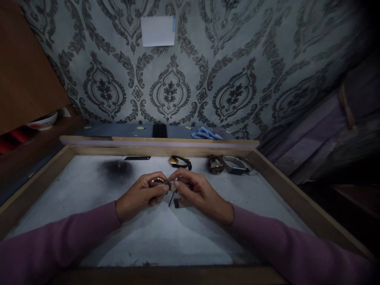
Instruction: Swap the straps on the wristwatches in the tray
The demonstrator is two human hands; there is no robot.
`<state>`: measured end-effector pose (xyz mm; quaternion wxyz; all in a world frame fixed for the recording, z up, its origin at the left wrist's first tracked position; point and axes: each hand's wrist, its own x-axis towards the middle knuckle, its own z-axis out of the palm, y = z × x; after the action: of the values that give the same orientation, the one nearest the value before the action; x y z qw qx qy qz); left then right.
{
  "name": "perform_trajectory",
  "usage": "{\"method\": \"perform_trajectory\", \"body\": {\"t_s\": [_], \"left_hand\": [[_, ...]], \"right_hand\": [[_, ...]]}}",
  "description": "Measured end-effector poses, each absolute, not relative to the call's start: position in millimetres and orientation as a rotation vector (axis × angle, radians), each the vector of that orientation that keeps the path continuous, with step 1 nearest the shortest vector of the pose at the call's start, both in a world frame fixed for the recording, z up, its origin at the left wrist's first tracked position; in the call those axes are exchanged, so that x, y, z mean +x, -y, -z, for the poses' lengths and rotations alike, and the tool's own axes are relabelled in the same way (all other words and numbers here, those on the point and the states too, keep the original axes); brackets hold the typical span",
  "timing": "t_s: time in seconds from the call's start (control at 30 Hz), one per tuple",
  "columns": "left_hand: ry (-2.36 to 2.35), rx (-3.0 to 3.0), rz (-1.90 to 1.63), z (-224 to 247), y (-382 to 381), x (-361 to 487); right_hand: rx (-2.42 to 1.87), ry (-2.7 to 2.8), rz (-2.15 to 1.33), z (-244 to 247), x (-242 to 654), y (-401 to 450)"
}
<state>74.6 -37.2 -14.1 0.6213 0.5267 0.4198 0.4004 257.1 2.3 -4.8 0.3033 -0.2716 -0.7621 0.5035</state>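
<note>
My left hand (145, 192) is closed round a round wristwatch (158, 181) with a shiny silvery rim, thumb pressed along its lower side. Just to the right, my right hand (198, 194) pinches a brownish strap piece by the watch's edge. The fingers partly hide where strap and case meet. A thin dark stick-like piece (171, 199) shows below the fingertips, and a dark-ended flat piece (177, 203) sits under my right hand; I cannot tell whether either is held.
The wooden-rimmed tray table (166, 152) has a white surface. Along its back are a black flat blade-like strip (137, 158), a gold watch with a black strap (179, 161), a brown watch (215, 164) and a grey-strapped watch (236, 165). Behind lies a blue cloth (206, 133).
</note>
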Motion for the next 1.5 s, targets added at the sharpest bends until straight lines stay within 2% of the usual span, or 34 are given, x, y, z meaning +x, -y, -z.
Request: {"method": "perform_trajectory", "body": {"t_s": [0.63,1.5], "left_hand": [[-0.965,1.193,-0.927,18.4,37.4,75.3],[-0.967,1.116,-0.864,17.3,35.8,71.5]], "right_hand": [[-0.786,1.911,-1.562,3.4,256.1,-2.2],[-0.792,1.900,-1.617,0.3,257.0,-5.9]]}}
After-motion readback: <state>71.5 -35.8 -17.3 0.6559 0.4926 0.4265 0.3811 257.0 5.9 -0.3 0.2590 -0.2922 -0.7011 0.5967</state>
